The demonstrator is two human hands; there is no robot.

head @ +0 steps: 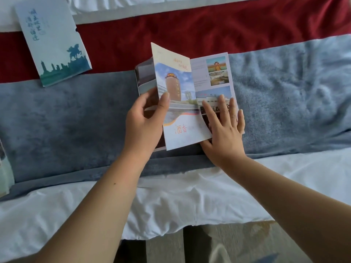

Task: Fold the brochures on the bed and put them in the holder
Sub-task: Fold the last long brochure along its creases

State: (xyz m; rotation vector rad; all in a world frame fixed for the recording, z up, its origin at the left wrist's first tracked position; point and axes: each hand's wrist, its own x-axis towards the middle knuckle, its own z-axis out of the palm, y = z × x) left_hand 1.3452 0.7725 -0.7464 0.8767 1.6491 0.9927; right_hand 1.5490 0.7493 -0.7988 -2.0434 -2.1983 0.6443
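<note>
My left grip (143, 121) pinched a raised brochure (177, 86) panel; my right grip (225, 130) pressed the other page flat on the bed (76, 120).

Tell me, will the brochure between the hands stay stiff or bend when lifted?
Probably floppy: the brochure has a raised panel curving where the left hand pinches it. Likely light, being thin paper. It should slide little on the plush blanket.

left hand (146, 124): thumb and fingers pinching | right hand (226, 135): flat, fingers spread

A grey and red runner (66, 120) covers the white bed (171, 205).
</note>
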